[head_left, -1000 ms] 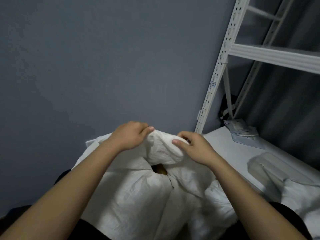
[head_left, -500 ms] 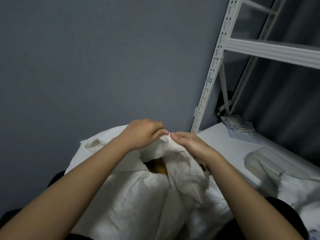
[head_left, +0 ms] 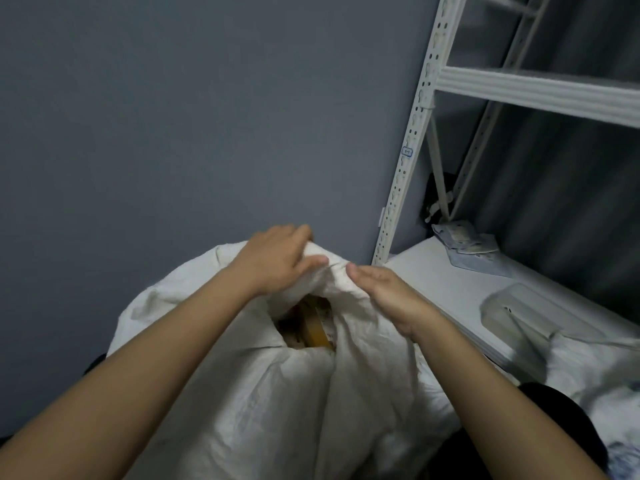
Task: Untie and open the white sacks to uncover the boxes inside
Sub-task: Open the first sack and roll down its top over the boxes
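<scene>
Change: both hands have drawn closer together at the far rim of the sack's mouth than a second ago, and the gap below them has widened, so more brown box shows.
Left hand (head_left: 277,261): grips the far rim of the white sack (head_left: 242,393) from above, fingers curled over the bunched cloth, thumb pressed along its near side. The pinch is tight on fabric and on nothing else.
Sack mouth (head_left: 306,323): lies just below and towards the person from both hands, between the two wrists; its opening runs roughly away from the person, narrow at the far end where the cloth is gathered.
Box (head_left: 311,329): brown, partly seen through the mouth, inside the sack; how many boxes there are I cannot tell.
Right hand (head_left: 388,296): rests on the right flap of the sack, fingers nearly straight and close together, thumb tip just beside the left thumb. Whether the fingertips hook the cloth underneath I cannot tell.
Key relation: the gathered rim sits between the two thumbs, and both hands look equally near it. Judged from this, pulling them apart sideways would spread the mouth.
Further right: a white shelf rack (head_left: 415,140), and a second white sack (head_left: 595,368) at the edge.
</scene>
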Demonstrator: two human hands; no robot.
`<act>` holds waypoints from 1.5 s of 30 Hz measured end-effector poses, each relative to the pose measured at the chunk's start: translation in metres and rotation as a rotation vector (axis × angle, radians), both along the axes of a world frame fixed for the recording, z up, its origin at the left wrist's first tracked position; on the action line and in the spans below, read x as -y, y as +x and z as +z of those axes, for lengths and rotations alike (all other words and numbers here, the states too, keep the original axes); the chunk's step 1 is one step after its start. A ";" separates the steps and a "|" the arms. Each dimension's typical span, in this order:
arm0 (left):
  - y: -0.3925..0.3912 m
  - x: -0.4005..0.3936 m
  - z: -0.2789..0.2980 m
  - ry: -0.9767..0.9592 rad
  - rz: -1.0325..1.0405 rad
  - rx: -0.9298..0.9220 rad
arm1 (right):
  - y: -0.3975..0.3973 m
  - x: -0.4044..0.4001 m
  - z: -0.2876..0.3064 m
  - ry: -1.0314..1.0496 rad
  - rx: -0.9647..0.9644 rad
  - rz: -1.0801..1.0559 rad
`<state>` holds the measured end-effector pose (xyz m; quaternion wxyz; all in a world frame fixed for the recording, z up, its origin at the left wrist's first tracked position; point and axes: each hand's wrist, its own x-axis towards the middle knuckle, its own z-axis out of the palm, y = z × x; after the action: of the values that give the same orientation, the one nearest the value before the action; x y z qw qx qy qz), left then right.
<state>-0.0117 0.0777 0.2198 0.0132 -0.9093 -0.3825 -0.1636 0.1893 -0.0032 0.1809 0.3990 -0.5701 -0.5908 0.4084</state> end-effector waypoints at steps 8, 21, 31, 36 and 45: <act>0.005 -0.011 -0.002 0.062 0.007 -0.006 | 0.010 0.003 -0.010 0.146 0.282 -0.124; 0.034 -0.002 -0.002 0.069 -0.232 -0.125 | 0.017 0.013 -0.012 0.123 0.302 -0.041; 0.046 -0.008 -0.002 0.065 -0.167 -0.110 | 0.024 0.021 -0.010 0.174 0.173 -0.353; 0.060 0.007 -0.006 -0.130 -0.331 -0.126 | 0.026 0.025 -0.011 -0.010 -0.181 -0.223; 0.068 0.003 0.004 -0.141 -0.292 -0.162 | 0.028 0.035 -0.017 -0.089 -0.450 -0.276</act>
<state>0.0563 0.0748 0.2236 -0.0435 -0.9640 -0.2546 -0.0627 0.2178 -0.0386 0.1643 0.5469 -0.5568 -0.3854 0.4923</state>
